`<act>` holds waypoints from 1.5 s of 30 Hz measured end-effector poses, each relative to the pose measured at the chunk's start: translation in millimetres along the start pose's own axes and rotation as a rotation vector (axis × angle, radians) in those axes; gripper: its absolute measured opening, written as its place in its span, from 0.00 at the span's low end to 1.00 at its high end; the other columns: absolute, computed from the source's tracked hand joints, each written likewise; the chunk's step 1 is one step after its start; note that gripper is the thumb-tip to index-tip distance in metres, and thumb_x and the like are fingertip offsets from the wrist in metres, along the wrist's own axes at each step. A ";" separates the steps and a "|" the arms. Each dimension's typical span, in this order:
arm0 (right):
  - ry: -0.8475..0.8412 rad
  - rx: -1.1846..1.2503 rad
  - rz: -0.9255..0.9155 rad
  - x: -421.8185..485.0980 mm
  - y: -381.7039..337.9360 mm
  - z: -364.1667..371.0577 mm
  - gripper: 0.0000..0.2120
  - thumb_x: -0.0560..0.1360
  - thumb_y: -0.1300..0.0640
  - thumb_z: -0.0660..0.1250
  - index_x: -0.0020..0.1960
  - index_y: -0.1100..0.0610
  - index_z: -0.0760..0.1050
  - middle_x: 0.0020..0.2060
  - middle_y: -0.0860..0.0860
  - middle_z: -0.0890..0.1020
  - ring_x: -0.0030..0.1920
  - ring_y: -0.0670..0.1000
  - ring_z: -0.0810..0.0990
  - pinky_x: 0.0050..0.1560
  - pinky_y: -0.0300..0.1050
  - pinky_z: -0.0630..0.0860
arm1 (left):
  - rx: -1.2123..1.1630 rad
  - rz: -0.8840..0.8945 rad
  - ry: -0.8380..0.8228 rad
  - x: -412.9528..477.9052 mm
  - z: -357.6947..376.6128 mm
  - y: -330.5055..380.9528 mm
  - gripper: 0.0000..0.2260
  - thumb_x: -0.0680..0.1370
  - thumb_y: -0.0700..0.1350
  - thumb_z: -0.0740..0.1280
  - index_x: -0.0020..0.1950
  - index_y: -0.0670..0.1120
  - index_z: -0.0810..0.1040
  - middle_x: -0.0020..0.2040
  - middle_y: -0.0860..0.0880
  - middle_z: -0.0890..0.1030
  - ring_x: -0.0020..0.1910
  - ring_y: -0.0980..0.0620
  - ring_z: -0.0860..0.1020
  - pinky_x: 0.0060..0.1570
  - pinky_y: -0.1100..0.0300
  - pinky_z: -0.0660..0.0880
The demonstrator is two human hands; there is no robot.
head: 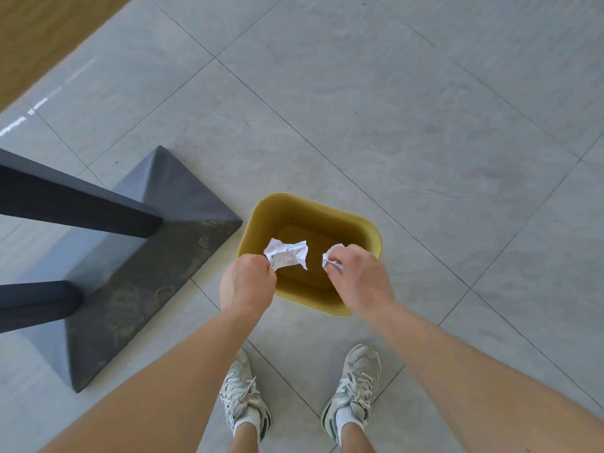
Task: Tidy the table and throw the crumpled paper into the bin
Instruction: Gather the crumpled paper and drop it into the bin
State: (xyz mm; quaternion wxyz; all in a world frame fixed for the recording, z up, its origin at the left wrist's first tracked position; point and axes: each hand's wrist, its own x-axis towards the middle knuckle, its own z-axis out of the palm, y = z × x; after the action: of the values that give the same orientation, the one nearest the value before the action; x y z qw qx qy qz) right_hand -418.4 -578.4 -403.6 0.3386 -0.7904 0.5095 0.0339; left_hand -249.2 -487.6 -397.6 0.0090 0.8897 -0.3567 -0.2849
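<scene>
A yellow bin (366, 228) stands on the grey tiled floor just in front of my feet, and no paper shows on its bottom. My left hand (246, 282) pinches a white crumpled paper (287, 254) by its corner, holding it over the bin's opening. My right hand (361, 277) is closed around a smaller crumpled paper wad (331, 258), also above the bin's near side. Both hands hide part of the bin's front rim.
A dark grey triangular table base (157, 256) with two black legs (75, 202) sits on the floor to the left of the bin. My two white sneakers (243, 397) stand behind the bin. A wooden surface (36, 31) shows at the top left.
</scene>
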 end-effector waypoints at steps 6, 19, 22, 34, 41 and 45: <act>0.011 0.015 0.042 3.8 0.5 5.3 0.11 0.78 0.51 0.67 0.59 0.52 0.78 0.56 0.50 0.81 0.55 0.55 0.78 0.50 0.47 0.74 | 0.023 0.022 0.038 5.5 5.1 1.1 0.06 0.80 0.47 0.65 0.50 0.48 0.82 0.42 0.49 0.78 0.38 0.52 0.76 0.33 0.61 0.72; -0.057 -0.037 0.085 11.5 -6.4 -2.8 0.18 0.78 0.48 0.66 0.66 0.51 0.74 0.59 0.51 0.78 0.59 0.56 0.76 0.57 0.50 0.75 | 0.272 0.255 0.102 4.8 -0.4 8.0 0.13 0.78 0.51 0.60 0.62 0.50 0.71 0.47 0.50 0.72 0.45 0.50 0.70 0.46 0.55 0.71; -0.067 -0.072 0.079 8.4 -7.4 -6.8 0.19 0.78 0.47 0.66 0.67 0.50 0.73 0.59 0.51 0.77 0.59 0.56 0.76 0.55 0.51 0.76 | 0.290 0.275 0.098 1.9 -3.7 9.9 0.14 0.78 0.52 0.60 0.63 0.49 0.70 0.46 0.51 0.71 0.44 0.50 0.70 0.46 0.54 0.70; -0.078 -0.132 0.091 -37.3 -34.3 -74.6 0.21 0.78 0.46 0.65 0.69 0.50 0.70 0.61 0.51 0.76 0.63 0.56 0.73 0.58 0.52 0.75 | 0.294 0.314 0.142 -53.3 -67.0 35.4 0.16 0.78 0.55 0.59 0.63 0.50 0.68 0.47 0.51 0.70 0.44 0.51 0.68 0.47 0.55 0.69; -0.079 -0.137 0.079 -93.2 -80.5 -140.7 0.19 0.77 0.45 0.64 0.65 0.50 0.71 0.61 0.52 0.77 0.61 0.57 0.74 0.58 0.54 0.75 | 0.227 0.318 0.136 -123.7 -132.5 59.7 0.19 0.80 0.55 0.57 0.68 0.51 0.66 0.54 0.51 0.74 0.49 0.52 0.70 0.55 0.53 0.71; -0.073 -0.165 0.058 -128.5 -106.5 -180.8 0.19 0.77 0.44 0.64 0.65 0.50 0.70 0.61 0.53 0.77 0.60 0.57 0.75 0.57 0.54 0.76 | 0.187 0.302 0.130 -167.4 -172.8 71.4 0.21 0.80 0.56 0.59 0.71 0.51 0.64 0.60 0.49 0.74 0.57 0.49 0.73 0.61 0.51 0.70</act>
State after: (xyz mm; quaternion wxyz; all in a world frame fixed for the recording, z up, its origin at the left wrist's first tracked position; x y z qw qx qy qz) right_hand -444.4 -554.0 -160.2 0.2893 -0.7987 0.5151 0.1144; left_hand -303.1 -466.1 -153.5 -0.0078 0.8396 -0.5097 -0.1877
